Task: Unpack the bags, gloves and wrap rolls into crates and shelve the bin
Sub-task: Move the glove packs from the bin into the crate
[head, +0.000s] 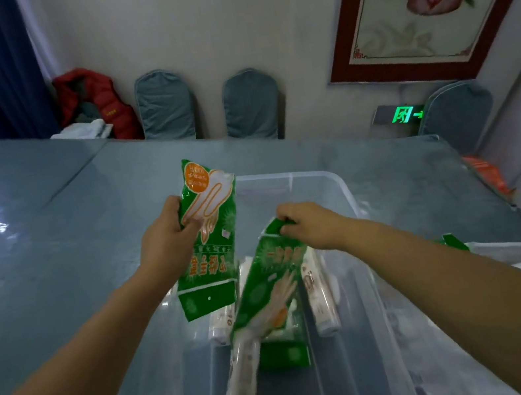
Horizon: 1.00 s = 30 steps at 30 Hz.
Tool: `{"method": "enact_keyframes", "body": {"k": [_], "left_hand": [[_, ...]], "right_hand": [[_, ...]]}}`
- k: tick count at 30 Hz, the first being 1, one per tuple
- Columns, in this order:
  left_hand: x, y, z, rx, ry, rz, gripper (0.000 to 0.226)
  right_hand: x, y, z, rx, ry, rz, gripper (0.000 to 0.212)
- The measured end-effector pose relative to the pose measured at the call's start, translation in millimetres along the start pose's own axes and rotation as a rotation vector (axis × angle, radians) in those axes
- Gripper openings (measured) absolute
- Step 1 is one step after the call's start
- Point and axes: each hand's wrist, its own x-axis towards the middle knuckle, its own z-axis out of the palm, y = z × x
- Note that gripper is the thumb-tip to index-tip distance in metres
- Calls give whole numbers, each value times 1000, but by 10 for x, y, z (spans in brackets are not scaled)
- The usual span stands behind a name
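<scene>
A clear plastic bin (336, 184) stands on the blue-grey table in front of me. My left hand (169, 241) grips a green pack of gloves (207, 241) by its side and holds it upright over the bin's left part. My right hand (309, 227) pinches the top edge of a second green glove pack (264, 287), which hangs tilted inside the bin. Below it lie a third green pack (285, 353), white wrap rolls (320, 298) and a long pale roll (239, 382) on the bin's floor.
A second clear crate (520, 256) sits at the right, with a green pack's corner (453, 241) at its rim. Blue-covered chairs (166, 106) line the far wall. A red jacket (96, 101) lies at the back left. An orange thing (486, 171) sits past the table's right edge.
</scene>
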Motion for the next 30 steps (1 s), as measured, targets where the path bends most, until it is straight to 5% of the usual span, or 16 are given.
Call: {"method": "enact_keyframes", "body": {"k": [4, 10, 17, 23, 30], "left_hand": [[3, 169, -90, -471, -39, -184, 10], [-25, 449, -124, -670, -4, -225, 15], [-144, 731, 29, -1024, 29, -437, 15], [-268, 1238, 225, -1372, 1, -512, 30], [-358, 1454, 456, -1412, 122, -471, 35]], "right_hand": [[-196, -182, -432, -8, 242, -112, 10], [-438, -196, -907, 31, 783, -55, 4], [-594, -275, -1218, 542, 1243, 15, 7], [-591, -287, -1009, 861, 1433, 436, 12], [-714, -21, -701, 889, 1425, 569, 6]]}}
